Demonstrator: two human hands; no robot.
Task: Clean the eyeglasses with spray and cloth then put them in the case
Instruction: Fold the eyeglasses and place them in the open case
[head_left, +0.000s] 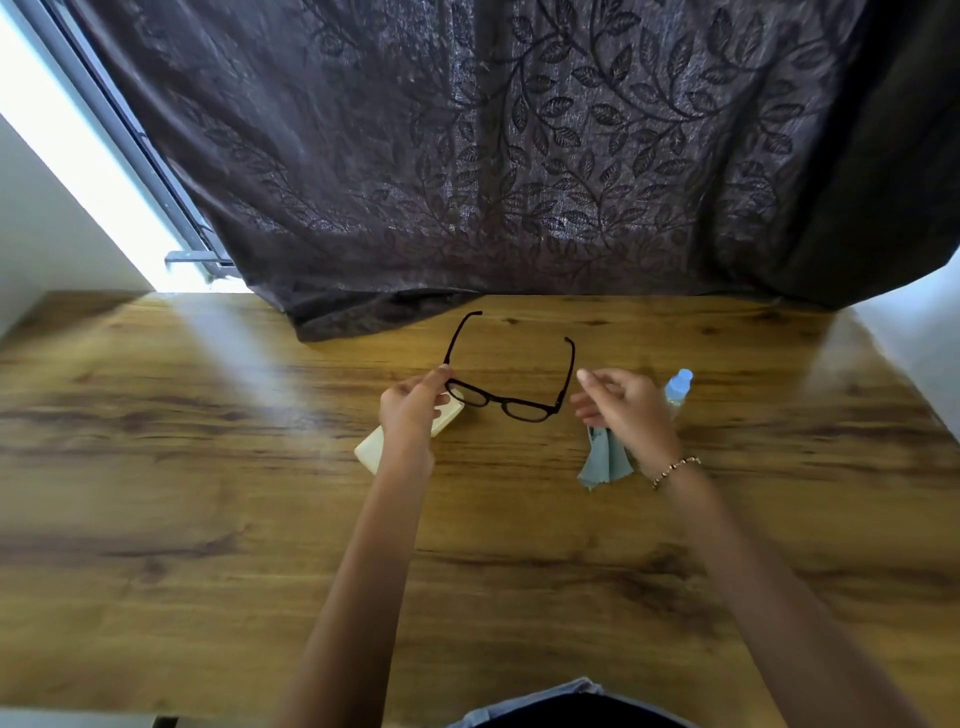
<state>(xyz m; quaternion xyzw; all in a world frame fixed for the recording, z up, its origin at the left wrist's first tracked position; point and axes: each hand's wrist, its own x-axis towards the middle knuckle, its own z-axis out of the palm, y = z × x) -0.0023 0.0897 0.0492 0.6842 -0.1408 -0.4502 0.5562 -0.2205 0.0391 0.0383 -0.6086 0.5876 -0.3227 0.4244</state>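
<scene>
The eyeglasses (500, 401) are held up above the table (208, 519), arms unfolded and pointing away towards the curtain (519, 156); they are pinched at one front corner only, by the left grip (410, 410), clamped there between thumb and fingertips. The right grip (623, 410) is seen just beside the other arm, not touching it; its lower fingers are curled round the cloth (605, 462), which hangs down from under the palm, while thumb and forefinger are spread apart. The spray bottle (678, 387) is stood just behind that hand; the case (374, 449) is lying under the left wrist, closed as far as can be told.

The risks, as judged from here: a one-corner pinch lets the frame swing or twist, so a hinge could be strained or the glasses dropped onto the wood; a lens could be smeared if it is touched by bare fingertips; the bottle could be knocked over as the right wrist is drawn back; the cloth could slip free if those lower fingers are loosened while the frame is reached for.
</scene>
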